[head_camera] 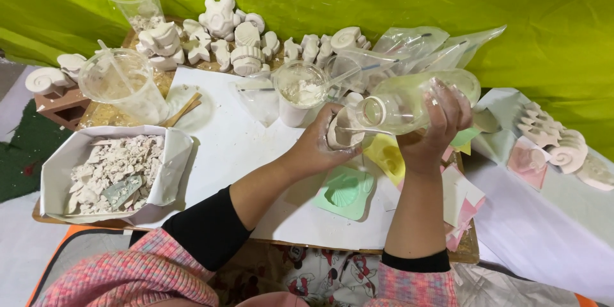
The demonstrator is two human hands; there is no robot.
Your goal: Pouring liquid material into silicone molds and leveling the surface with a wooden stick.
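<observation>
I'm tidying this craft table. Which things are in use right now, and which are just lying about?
In use: bottle tipped in right hand; small cup in left hand.

Lying about: green mould, yellow mould, box of broken plaster, plaster figures, powder cup.

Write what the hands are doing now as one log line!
right hand: tilts clear bottle | left hand: holds small cup | below: green shell mould

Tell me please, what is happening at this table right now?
A person tilts a clear plastic bottle with the right hand, its mouth toward a small cup held in the left hand. Below lie a green shell mould and a yellow mould. White plaster figures stand behind.
</observation>
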